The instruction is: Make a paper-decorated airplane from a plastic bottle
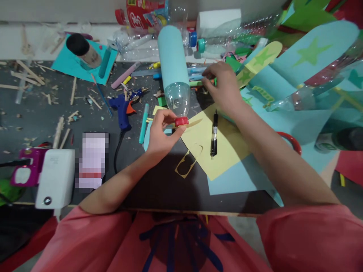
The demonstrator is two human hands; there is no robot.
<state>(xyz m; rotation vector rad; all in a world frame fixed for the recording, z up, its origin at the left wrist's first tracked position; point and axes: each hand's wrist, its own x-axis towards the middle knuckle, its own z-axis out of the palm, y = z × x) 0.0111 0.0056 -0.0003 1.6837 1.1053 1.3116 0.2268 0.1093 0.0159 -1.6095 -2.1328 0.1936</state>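
Note:
A clear plastic bottle (180,99) wrapped in light blue paper (171,51) stands in the middle, neck and red cap (181,121) toward me. The fingers and thumb of my left hand (163,130) close around the cap. A thin piece of yellow paper (195,122) sticks out beside the cap at my thumb; whether it is pinched or just touching, I cannot tell. My right hand (222,87) hovers right of the bottle, fingers bent and apart with nothing visible in them. Near its fingertips lie several markers (195,70).
Yellow paper (227,139) with a black pen (214,134) lies in front, beside a cut-out paper scrap (185,166). To the left are a blue glue gun (122,109), a teal marker (144,124), a phone (93,160) and a white power bank (55,177). Scissors (295,141) lie right.

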